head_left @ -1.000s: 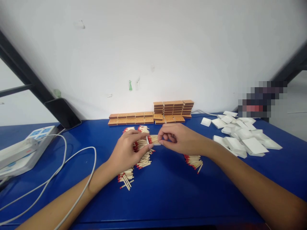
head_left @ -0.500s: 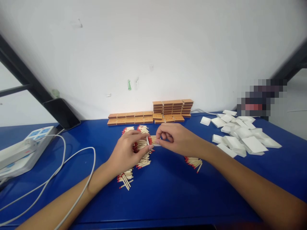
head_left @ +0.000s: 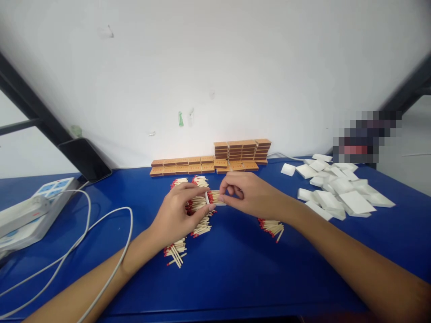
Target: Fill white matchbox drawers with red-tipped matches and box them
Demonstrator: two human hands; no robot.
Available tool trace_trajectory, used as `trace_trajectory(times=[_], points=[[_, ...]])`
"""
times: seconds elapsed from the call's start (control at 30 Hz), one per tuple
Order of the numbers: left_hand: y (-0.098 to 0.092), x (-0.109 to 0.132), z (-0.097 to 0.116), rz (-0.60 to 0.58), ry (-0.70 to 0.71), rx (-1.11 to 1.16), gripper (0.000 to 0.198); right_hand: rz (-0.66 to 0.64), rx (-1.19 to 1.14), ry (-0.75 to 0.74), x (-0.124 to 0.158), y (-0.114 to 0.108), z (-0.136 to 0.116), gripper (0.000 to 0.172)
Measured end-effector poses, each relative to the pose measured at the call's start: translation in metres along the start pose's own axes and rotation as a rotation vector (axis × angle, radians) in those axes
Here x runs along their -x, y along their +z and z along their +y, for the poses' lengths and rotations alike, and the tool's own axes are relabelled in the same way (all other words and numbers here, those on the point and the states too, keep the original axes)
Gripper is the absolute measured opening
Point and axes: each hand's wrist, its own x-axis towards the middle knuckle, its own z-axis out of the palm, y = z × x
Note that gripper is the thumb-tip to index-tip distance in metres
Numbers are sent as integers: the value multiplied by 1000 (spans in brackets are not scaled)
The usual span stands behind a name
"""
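Observation:
A small white matchbox tray holds red-tipped matches, and my left hand grips its left end between thumb and fingers. At the tray's right end is my right hand, closed, with thumb and forefinger pinched at the plain ends of the matches; the exact hold is partly hidden. Heaps of loose matches lie under and around my left hand, partly covered by it. A smaller pile of matches sits below my right wrist.
Orange-brown matchboxes are stacked and lined up along the wall. Several empty white trays lie heaped at the right of the blue table. On the left are a power strip, a white cable crossing my forearm, and a leaning phone.
Both hands keep their places at the tray, with barely any finger movement visible. The whole view has shifted very slightly.

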Motion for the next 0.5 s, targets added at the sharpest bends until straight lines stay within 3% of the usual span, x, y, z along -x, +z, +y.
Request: trace_trajectory(times=[0.33,0.5], points=[[0,0,-2,-5,-4,-13,36,10,35,-14,2,2,-2,10],[0,1,-1,-14,15,8,33,26,42,-44,2,7,2,18]])
